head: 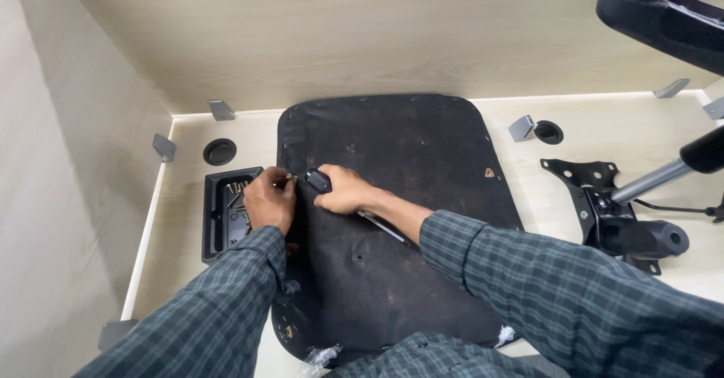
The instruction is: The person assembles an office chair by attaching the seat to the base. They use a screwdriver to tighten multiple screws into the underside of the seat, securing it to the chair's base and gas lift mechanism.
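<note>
The left hand (pixel 269 199) was closed, its fingertips pinching a small screw (pixel 289 175) at the left edge of the upturned seat cushion (pixel 407 167). The right hand (pixel 343 191), just beside it, gripped the black handle of a screwdriver (pixel 318 180), whose thin metal shaft ran back under the wrist toward the forearm. Both forearms, in dark plaid sleeves, reached forward from the bottom of the view, the left bent inward and the right crossing the cushion diagonally.

The cushion lay flat on the pale tabletop (pixel 641 133) under both hands, its black fabric underside facing up, worn and dusty, with staples along the rim and a few small holes. Just left of the left hand sat a black parts tray (pixel 215 223) holding loose bolts (pixel 235 195). Well to the right of the right hand lay a black seat mechanism (pixel 603 205) with a grey gas cylinder (pixel 648 182) rising from it.
</note>
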